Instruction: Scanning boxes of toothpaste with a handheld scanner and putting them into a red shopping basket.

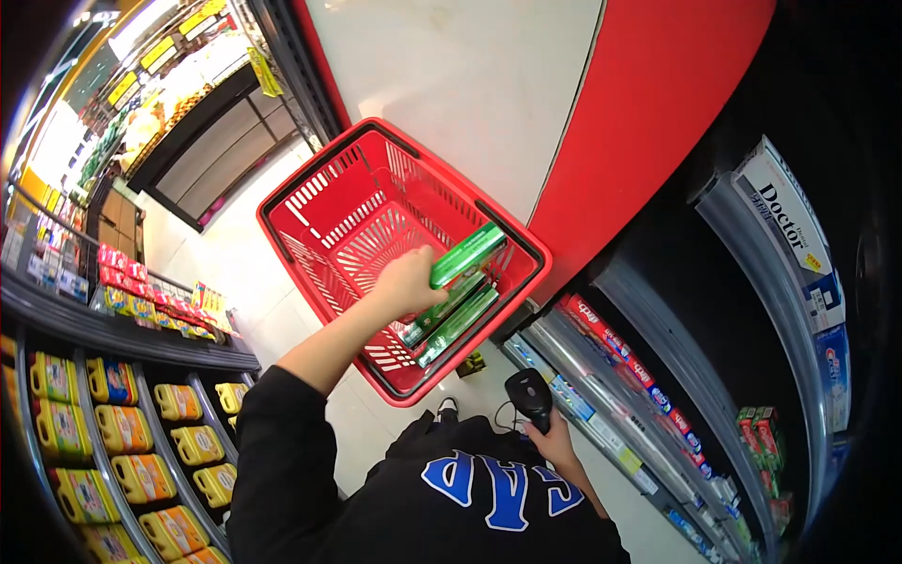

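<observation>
My left hand [407, 283] reaches over a red plastic shopping basket [521, 278] and grips the near end of a green box [468, 255], likely toothpaste. Below it, at the basket's right end, lie more green boxes [458, 326], partly hidden by the held box and my hand. The rest of the slotted basket floor is bare. In my right hand [553, 440], close to my body and outside the basket, is a black handheld barcode scanner [530, 396] with a thin cable. What supports the basket is not visible.
A white panel with a red border [641, 141] rises beyond the basket. Close on the right, shelves hold toothpaste boxes [620, 352] behind clear plastic rails [669, 338]. Yellow jugs [144, 476] fill shelving at left. A produce display [204, 148] stands farther off across the tiled floor [261, 282].
</observation>
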The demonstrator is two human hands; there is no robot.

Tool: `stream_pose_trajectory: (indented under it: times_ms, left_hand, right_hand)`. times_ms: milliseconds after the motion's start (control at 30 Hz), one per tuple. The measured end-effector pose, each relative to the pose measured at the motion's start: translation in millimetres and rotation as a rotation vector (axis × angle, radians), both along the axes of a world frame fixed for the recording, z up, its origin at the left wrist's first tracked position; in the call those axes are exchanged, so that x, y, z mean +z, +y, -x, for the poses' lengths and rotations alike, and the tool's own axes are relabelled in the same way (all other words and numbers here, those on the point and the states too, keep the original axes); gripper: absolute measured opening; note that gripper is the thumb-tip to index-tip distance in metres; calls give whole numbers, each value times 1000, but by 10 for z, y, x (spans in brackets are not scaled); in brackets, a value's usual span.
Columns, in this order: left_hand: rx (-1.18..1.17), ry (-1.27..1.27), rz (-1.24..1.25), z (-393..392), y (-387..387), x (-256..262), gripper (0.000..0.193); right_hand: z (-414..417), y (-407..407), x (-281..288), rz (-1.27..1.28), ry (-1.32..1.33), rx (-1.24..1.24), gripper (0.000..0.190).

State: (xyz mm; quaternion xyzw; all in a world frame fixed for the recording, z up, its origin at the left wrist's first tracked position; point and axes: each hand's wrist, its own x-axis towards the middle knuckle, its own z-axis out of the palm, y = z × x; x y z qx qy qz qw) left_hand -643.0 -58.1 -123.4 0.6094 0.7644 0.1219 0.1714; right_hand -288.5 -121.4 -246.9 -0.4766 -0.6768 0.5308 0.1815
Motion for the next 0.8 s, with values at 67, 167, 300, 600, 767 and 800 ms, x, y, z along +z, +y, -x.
stream_pose_trajectory:
  times_ms: [67, 167, 300, 600, 767, 800]
  left_hand:
    - [-63, 48, 104, -21, 106, -310, 51]
    - [-213, 52, 308, -69, 179, -563, 56]
    - [-286, -291, 759, -81, 214, -594, 62]
    - [-507, -155, 565, 24, 123, -1037, 58]
    - [-512, -194, 592, 13, 136, -978, 46]
    - [-512, -192, 589, 12, 141, -957, 46]
  right_hand:
    - [48, -85, 29, 11, 24, -50, 37]
    - [107, -158, 61, 36, 55, -126, 36]
    - [180, -214, 17, -14, 69, -141, 36]
    - [348, -117, 17, -54, 8, -66, 37]
    - [343, -87, -2, -25, -26, -44, 39]
    - [353, -87, 12, -43, -26, -41, 40]
